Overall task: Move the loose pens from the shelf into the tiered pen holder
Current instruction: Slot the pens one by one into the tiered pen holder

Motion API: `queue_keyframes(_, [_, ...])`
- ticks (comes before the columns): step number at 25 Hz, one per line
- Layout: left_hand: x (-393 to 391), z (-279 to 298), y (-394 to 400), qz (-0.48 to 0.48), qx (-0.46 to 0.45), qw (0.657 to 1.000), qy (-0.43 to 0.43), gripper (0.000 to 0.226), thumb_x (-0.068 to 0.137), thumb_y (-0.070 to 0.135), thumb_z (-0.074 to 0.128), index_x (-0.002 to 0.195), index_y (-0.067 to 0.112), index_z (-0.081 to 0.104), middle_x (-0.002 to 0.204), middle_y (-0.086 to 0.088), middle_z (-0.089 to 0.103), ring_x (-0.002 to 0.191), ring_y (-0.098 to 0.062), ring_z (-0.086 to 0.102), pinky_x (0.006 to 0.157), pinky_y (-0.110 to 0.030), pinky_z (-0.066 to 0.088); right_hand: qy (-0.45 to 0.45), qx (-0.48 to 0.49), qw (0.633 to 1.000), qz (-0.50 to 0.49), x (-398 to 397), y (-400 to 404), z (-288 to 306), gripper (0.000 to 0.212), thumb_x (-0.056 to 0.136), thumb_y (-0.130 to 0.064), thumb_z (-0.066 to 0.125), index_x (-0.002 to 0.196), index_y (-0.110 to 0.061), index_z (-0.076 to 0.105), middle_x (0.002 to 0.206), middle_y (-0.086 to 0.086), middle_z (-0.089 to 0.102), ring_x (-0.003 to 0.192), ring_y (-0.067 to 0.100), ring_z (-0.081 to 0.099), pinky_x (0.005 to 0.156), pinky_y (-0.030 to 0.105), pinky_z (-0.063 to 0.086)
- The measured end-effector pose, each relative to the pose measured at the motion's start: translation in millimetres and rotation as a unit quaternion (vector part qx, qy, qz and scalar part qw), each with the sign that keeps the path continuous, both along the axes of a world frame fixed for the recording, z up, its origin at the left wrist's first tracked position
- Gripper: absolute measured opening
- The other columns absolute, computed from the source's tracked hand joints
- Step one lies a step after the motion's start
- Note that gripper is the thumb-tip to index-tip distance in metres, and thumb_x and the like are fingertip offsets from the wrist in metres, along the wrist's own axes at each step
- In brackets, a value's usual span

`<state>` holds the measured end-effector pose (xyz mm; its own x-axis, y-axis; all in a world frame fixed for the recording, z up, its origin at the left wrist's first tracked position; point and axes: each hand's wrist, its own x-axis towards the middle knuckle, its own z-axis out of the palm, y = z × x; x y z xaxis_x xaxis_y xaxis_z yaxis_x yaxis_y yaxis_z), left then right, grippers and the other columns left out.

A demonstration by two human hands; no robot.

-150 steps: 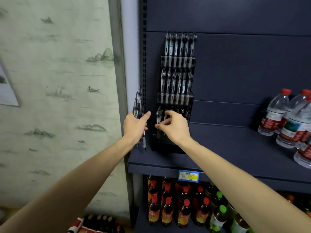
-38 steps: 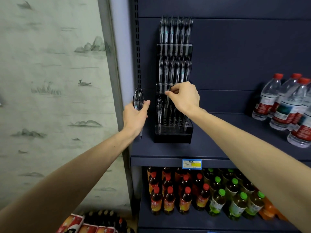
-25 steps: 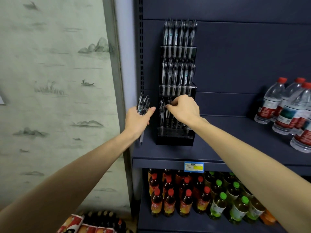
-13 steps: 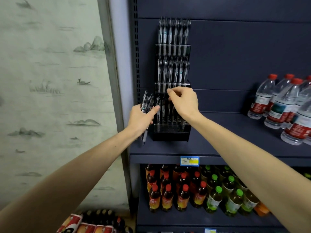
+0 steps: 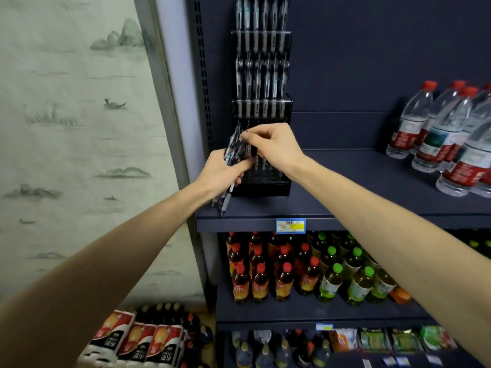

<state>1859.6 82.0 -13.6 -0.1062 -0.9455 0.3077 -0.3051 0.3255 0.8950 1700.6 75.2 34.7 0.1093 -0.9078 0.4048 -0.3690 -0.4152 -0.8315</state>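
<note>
Before holder, dark clear-barrelled pens, bundled

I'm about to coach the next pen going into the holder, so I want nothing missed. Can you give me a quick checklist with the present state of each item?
1. Left hand grips the bundle of pens: ok.
2. Right hand pinches the top of one pen in the bundle: ok.
3. That pen is free of the bundle: not ok.
4. Free slot in the bottom tier of the pen holder: cannot tell, the hands cover it.
5. Upper two tiers are full: ok.
6. Holder stands upright on the shelf: ok.
</note>
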Motion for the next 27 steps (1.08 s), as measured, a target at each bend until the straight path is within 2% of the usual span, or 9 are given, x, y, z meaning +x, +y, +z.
queue_keyframes(4, [-8,3,-5,0.036,-0.031,0.999,0.016,0.007,0.096,0.016,0.074,0.101,0.011,0.071,0.063,0.005,0.062,0.049,-0.010,0.055,0.054,-0.025,0.051,-0.073,-0.040,0.994,-0.064,-8,-11,11,0.015,0.094,-0.029,0.073,0.093,-0.017,0.082,0.062,-0.022,0.067,0.055,-0.009,0.055,0.070,0.023,0.048])
queue_keyframes(8, [-6,-1,-4,0.091,-0.041,0.995,0.000,0.009,0.097,0.021,0.073,0.098,0.011,0.072,0.064,0.009,0.063,0.049,-0.012,0.056,0.055,-0.026,0.050,-0.183,-0.066,0.971,-0.137,-20,-27,41,0.017,0.094,-0.034,0.070,0.084,-0.024,0.078,0.069,-0.016,0.070,0.065,0.003,0.061,0.078,0.033,0.056])
queue_keyframes(11, [1,-7,-2,0.214,-0.036,0.973,0.077,0.022,0.099,0.025,0.071,0.091,0.004,0.071,0.062,0.002,0.062,0.046,-0.011,0.057,0.055,-0.028,0.048,-0.083,-0.101,0.978,-0.160,-30,-32,48,0.017,0.096,-0.037,0.067,0.093,-0.025,0.078,0.080,-0.015,0.073,0.080,0.003,0.069,0.084,0.033,0.059])
queue_keyframes(14, [9,-3,-5,0.275,-0.031,0.952,0.132,0.033,0.099,0.031,0.071,0.096,-0.001,0.073,0.062,0.000,0.070,0.051,-0.014,0.068,0.061,-0.031,0.057,0.021,-0.103,0.986,-0.130,-25,-29,37,0.019,0.097,-0.040,0.065,0.098,-0.026,0.079,0.081,-0.015,0.073,0.082,0.005,0.068,0.080,0.032,0.057])
queue_keyframes(16, [12,2,-3,0.276,-0.041,0.952,0.128,0.036,0.097,0.037,0.072,0.095,0.002,0.075,0.066,-0.001,0.075,0.059,-0.022,0.074,0.069,-0.039,0.063,0.058,-0.110,0.985,-0.123,-20,-29,29,0.020,0.098,-0.041,0.064,0.099,-0.027,0.079,0.081,-0.014,0.072,0.080,0.007,0.068,0.076,0.033,0.057])
queue_keyframes(18, [11,4,2,0.276,-0.060,0.953,0.107,0.027,0.095,0.041,0.074,0.087,0.016,0.076,0.070,0.001,0.077,0.065,-0.030,0.073,0.074,-0.047,0.064,0.071,-0.123,0.982,-0.124,-17,-29,26,0.020,0.098,-0.041,0.063,0.101,-0.028,0.078,0.083,-0.013,0.073,0.080,0.007,0.067,0.076,0.033,0.057])
queue_keyframes(20, [9,6,8,0.283,-0.070,0.953,0.080,0.025,0.093,0.045,0.074,0.079,0.024,0.075,0.070,0.003,0.077,0.061,-0.022,0.067,0.078,-0.049,0.062,0.066,-0.134,0.980,-0.130,-16,-29,29,0.020,0.098,-0.041,0.063,0.102,-0.029,0.078,0.082,-0.014,0.071,0.077,0.006,0.066,0.074,0.032,0.056])
queue_keyframes(22, [8,6,11,0.286,-0.081,0.953,0.058,0.028,0.091,0.047,0.075,0.077,0.023,0.074,0.067,0.003,0.076,0.059,-0.012,0.062,0.080,-0.047,0.061,0.068,-0.133,0.980,-0.130,-16,-32,31,0.020,0.097,-0.042,0.064,0.102,-0.029,0.079,0.083,-0.015,0.072,0.078,0.006,0.066,0.074,0.032,0.056])
queue_keyframes(27, [5,7,6,0.291,-0.096,0.951,0.030,0.031,0.090,0.049,0.075,0.075,0.022,0.074,0.060,0.002,0.071,0.060,-0.009,0.065,0.082,-0.043,0.059,0.109,-0.112,0.980,-0.126,-15,-35,22,0.023,0.096,-0.043,0.065,0.105,-0.029,0.080,0.098,-0.012,0.077,0.095,0.010,0.070,0.086,0.037,0.057])
